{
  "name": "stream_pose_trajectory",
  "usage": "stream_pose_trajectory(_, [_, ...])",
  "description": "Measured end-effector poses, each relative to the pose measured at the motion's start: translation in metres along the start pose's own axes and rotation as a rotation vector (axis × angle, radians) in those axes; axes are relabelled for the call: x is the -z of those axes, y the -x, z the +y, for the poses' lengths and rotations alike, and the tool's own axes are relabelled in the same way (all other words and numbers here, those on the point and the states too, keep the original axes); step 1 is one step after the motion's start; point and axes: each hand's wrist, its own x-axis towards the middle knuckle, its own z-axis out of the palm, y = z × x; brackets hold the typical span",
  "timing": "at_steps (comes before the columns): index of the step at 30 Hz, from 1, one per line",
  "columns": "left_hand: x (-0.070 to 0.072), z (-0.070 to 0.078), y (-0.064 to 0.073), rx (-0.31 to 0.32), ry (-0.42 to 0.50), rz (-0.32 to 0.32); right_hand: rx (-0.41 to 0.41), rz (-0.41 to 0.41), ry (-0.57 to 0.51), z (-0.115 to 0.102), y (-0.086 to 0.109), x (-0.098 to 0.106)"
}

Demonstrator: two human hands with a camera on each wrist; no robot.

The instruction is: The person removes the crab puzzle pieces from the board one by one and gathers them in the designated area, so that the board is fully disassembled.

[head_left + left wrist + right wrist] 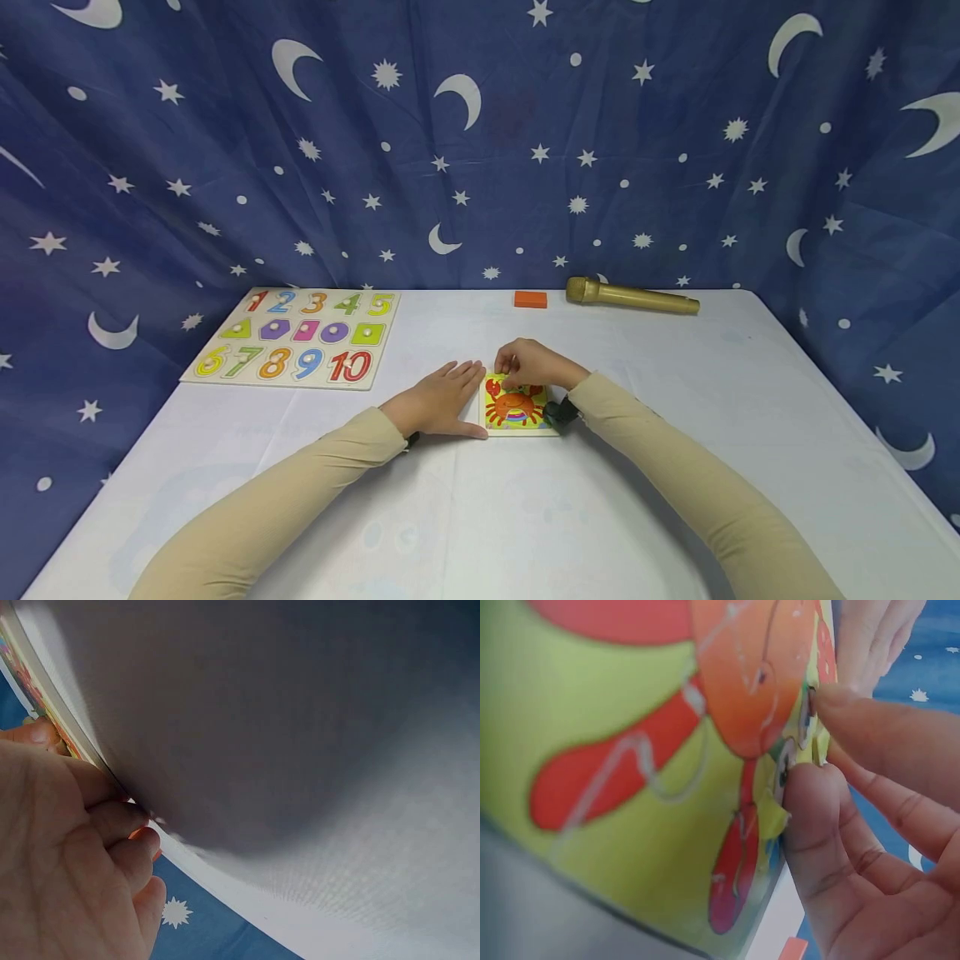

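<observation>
A small square crab puzzle (pixel 515 408), with a red-orange crab on yellow and a pale frame, lies on the table in front of me. My left hand (pixel 442 402) rests flat along its left edge, fingers straight and thumb by the near-left corner. My right hand (pixel 534 364) reaches over the puzzle's far edge. The right wrist view shows its thumb (pixel 814 817) and forefinger pinching a small yellow puzzle piece (pixel 821 746) beside the crab's eyes. Its edge stands slightly raised; the rest of it is hidden by the fingers.
A number-and-shape peg board (pixel 300 337) lies at the far left. An orange block (pixel 530 299) and a gold toy microphone (pixel 633 297) lie near the table's far edge. Behind hangs a blue curtain (pixel 480 208) with moons and stars. White cloth covers the table (pixel 480 517).
</observation>
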Motion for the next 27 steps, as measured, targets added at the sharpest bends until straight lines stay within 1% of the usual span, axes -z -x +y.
stream_pose_trajectory(6, [0.0005, 0.0005, 0.0007, 0.0, -0.004, 0.003, -0.022, 0.012, -0.006, -0.0008, -0.0008, -0.0021])
stream_pose_trajectory(11, [0.0007, 0.0004, 0.001, 0.0, 0.001, 0.005, -0.024, 0.016, -0.021, -0.0022, 0.0008, -0.0011])
stream_pose_trajectory(20, [0.0001, 0.0005, 0.0014, -0.008, -0.015, 0.01, 0.01, 0.012, -0.032, 0.0003, 0.0023, -0.0006])
stream_pose_trajectory(27, [-0.0011, -0.0003, 0.0004, -0.008, -0.031, 0.007, 0.017, 0.028, -0.043, 0.0016, 0.0009, -0.0028])
